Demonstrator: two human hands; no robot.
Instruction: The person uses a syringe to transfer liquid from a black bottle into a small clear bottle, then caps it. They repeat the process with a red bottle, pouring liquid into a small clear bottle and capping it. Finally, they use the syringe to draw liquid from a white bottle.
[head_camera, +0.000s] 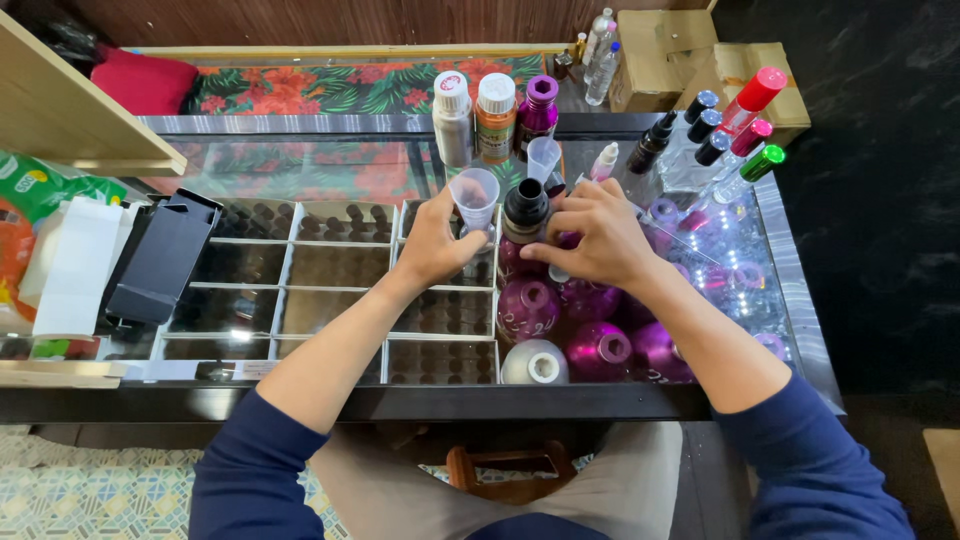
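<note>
Seen from above, a small clear plastic funnel (475, 196) is pinched in the left hand (437, 243) over the glass bench (300, 160), while the right hand (592, 236) is clamped beside a black-capped dark bottle (525, 208).

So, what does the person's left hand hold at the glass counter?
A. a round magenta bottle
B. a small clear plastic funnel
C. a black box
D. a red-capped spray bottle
B: the left hand grips the stem of the small clear funnel, its wide mouth facing up, beside the black-necked bottle that the right hand is touching.
</note>
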